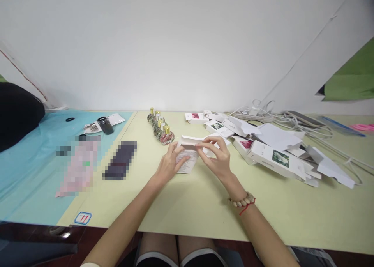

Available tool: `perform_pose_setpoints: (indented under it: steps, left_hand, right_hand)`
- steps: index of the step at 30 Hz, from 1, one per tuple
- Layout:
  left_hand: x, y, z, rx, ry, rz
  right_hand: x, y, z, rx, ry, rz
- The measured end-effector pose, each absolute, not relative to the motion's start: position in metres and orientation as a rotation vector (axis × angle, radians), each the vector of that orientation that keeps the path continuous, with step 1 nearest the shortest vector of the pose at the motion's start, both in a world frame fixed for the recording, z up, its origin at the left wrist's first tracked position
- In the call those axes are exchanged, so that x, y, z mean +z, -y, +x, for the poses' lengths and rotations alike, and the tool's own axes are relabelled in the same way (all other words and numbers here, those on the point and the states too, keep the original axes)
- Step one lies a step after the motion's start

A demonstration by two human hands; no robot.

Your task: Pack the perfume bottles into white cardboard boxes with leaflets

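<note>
A small white carton [187, 162] with printed text on its side is held between my two hands over the table. Its top end faces up with the flap [191, 139] raised. My left hand [171, 161] grips the carton's left side, thumb lying across the front. At the upper right edge, my right hand [215, 154] pinches the carton's rim between thumb and fingers. What is inside the carton cannot be made out. Just beyond my left hand stands a row of glass perfume bottles [163, 136] with gold and silver caps.
White cartons with flower pictures [281, 158] lie piled on the right, some with flaps open. Behind them are white cables [295, 122] and a power strip. To the left, a blue sheet [37, 197] carries a dark jar [105, 125] and a blurred pink item [82, 165].
</note>
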State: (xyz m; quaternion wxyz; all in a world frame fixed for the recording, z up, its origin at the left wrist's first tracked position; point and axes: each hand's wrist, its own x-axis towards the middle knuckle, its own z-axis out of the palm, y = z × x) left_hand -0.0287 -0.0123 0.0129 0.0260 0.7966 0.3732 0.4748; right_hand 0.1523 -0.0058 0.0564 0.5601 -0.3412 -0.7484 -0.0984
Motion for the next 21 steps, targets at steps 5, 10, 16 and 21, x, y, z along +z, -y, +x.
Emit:
perform_pose_setpoints:
  steps: [5, 10, 16, 21]
  left_hand:
    - [0.014, 0.011, -0.029, 1.530, -1.098, 2.352]
    - [0.011, 0.008, -0.034, 1.470, -1.144, 2.348]
    - [0.017, 0.007, -0.035, 1.301, -1.215, 2.170]
    - [0.017, 0.003, -0.037, 1.594, -1.124, 1.640]
  right_hand:
    - [0.051, 0.006, 0.149, -0.299, 1.897, -0.790]
    - [0.040, 0.003, 0.139, -0.195, 1.978, -0.847]
    - [0.037, 0.003, 0.138, -0.161, 2.015, -0.850]
    - [0.034, 0.003, 0.142, -0.071, 1.819, -0.797]
